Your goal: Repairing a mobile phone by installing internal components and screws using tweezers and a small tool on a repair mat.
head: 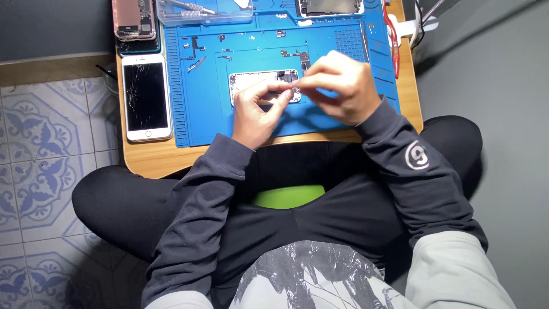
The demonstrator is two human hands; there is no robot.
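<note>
Opened phone chassis [257, 83] lying on blue mat [200, 120], near mat's front edge, long axis parallel to that edge. Left hand [257, 111] and right hand [340, 86] both over its right end, fingertips pinched together on a small part, too small to identify. Right hand slightly farther back.

Low wooden table [150, 161] sitting on pale blue patterned floor tiles [40, 149]; wooden skirting strip [51, 70] beneath a dark grey wall [51, 28]; plain grey floor [503, 114] right, softly shadowed.
</note>
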